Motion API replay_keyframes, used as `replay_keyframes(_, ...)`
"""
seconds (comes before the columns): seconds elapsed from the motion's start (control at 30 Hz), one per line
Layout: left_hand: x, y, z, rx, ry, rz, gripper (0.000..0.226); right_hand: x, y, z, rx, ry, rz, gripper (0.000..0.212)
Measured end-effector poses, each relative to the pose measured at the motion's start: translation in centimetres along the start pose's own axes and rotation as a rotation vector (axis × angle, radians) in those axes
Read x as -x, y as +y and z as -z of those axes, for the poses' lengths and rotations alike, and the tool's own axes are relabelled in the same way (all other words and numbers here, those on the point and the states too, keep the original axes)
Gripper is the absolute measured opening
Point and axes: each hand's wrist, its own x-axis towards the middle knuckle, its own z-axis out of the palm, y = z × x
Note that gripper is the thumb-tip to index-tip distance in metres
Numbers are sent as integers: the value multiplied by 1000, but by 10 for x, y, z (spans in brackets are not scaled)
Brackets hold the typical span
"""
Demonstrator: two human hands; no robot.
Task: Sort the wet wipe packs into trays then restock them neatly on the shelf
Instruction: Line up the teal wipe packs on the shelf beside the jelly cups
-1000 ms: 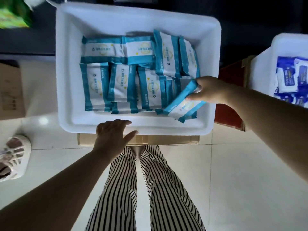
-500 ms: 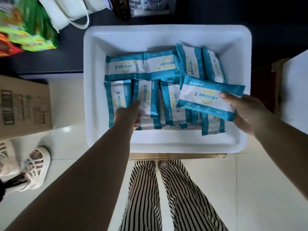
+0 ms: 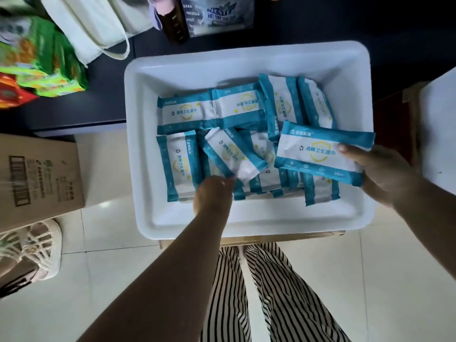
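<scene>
White tray [image 3: 138, 149] held teal wipe packs [image 3: 212, 112]. Right hand [image 3: 377, 174] gripped one pack [image 3: 320, 154] above it; left hand [image 3: 212, 196] pinched a tilted pack [image 3: 234, 156].

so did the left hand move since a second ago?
Yes. The left hand went from the white tray's near rim into it, now pinching a tilted pack.

Looks like a small shop/stockroom: dark shelf [image 3: 81, 114] w/ bright green snack packets [image 3: 49, 67] and Nestea-printed drink packs [image 3: 214, 16], brown barcoded cardboard carton [image 3: 39, 174] on glossy white floor tiles [image 3: 103, 280], many identical teal-and-white wet wipe packs [image 3: 185, 114] in white plastic tray [image 3: 246, 223].
</scene>
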Motion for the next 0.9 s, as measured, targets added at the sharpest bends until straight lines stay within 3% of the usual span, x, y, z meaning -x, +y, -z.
replay_keyframes(0.1,13,9,-15,3,-80,-29,49,3,2,4,6,22,-2,99)
replay_keyframes(0.23,-8,11,12,72,187,-125,43,5,0,6,10,84,-43,85)
replay_keyframes(0.3,-28,11,28,87,289,-202,40,5,2,6,-1,98,-70,53)
replay_keyframes(0.33,-36,13,34,45,262,-236,46,4,4,6,-16,95,-78,36)
replay_keyframes(0.4,-48,23,38,-97,110,-264,63,1,8,5,-35,104,-109,24)
replay_keyframes(0.57,-51,36,40,-239,-62,-103,88,9,15,1,-79,52,-145,51)
replay_keyframes(0.63,-44,34,40,-205,-135,-36,88,12,14,1,-118,30,-139,41)
replay_keyframes(0.7,-30,28,44,-32,-193,1,74,19,8,1,-162,5,-147,31)
replay_keyframes(0.83,11,31,72,471,-310,83,8,44,-19,0,-150,-61,-151,40)
replay_keyframes(0.9,36,42,97,650,-372,69,5,65,-46,-2,-175,-99,-125,38)
